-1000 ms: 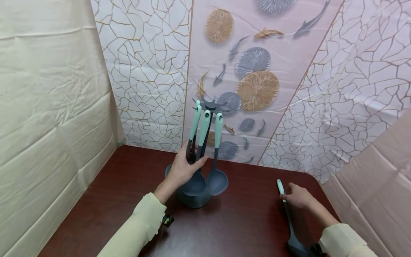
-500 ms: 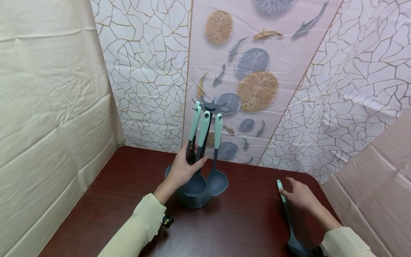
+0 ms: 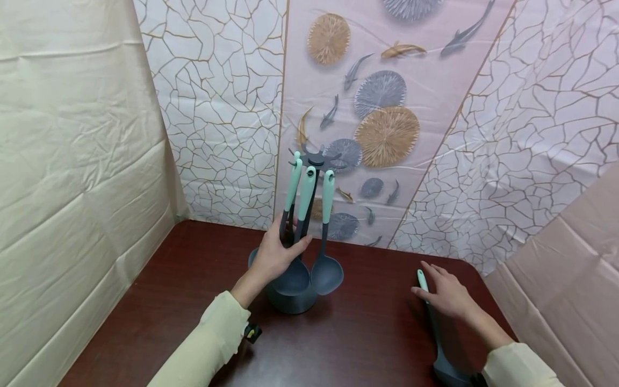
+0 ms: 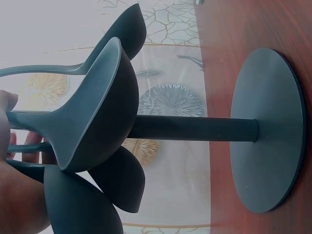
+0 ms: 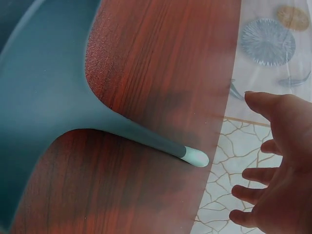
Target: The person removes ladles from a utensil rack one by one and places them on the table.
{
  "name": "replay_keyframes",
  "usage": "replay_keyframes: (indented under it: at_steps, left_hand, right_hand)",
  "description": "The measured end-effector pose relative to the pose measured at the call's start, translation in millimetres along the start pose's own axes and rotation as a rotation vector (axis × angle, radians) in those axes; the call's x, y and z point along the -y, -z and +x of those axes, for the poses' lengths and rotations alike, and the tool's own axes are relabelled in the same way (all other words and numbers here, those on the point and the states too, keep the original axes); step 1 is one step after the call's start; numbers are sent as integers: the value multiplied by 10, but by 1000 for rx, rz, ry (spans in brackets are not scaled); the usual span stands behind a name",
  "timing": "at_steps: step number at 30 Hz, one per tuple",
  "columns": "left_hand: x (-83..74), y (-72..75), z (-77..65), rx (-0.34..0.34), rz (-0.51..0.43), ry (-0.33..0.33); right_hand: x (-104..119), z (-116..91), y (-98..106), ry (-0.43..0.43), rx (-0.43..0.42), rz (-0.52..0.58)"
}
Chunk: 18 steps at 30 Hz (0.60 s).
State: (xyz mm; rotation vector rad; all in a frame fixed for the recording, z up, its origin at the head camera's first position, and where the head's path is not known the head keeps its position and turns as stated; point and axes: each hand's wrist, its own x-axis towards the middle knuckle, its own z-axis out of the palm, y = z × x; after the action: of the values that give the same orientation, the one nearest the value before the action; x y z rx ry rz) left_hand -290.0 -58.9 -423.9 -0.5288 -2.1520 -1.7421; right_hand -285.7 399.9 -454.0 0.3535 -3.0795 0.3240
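Note:
A dark utensil stand (image 3: 316,159) with a hooked top and round base (image 4: 265,161) stands upright at the table's middle. Mint-handled utensils hang from it, among them a ladle (image 3: 328,275) on the right side and another deep-bowled ladle (image 4: 97,112) facing the left wrist camera. My left hand (image 3: 275,252) is wrapped round the stand's post together with utensil shafts; its far fingers are mostly hidden. To the right, a broad-headed dark utensil (image 5: 63,97) with a mint handle (image 3: 422,280) lies on the table. Above that handle my right hand (image 3: 447,293) hovers, fingers spread and holding nothing.
The dark red wooden table (image 3: 367,333) has its back edge against a patterned cloth backdrop (image 3: 232,134). A plain cream cloth (image 3: 82,188) hangs at the left, and another pale cloth (image 3: 570,279) closes off the right side.
My right thumb and fingers have come off the mint handle and spread, and the hand has lifted slightly. The utensil lies where it was. My left hand and the stand have not moved.

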Motion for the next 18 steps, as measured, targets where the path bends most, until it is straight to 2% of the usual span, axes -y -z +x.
replay_keyframes:
  at_steps: [11, 18]
  left_hand:
    - [3, -2, 5, 7, -14, -7]
    - [3, 3, -2, 4, -17, -3]
  right_hand:
    - [45, 44, -59, 55, -60, -53]
    - [103, 37, -47, 63, -32, -57]
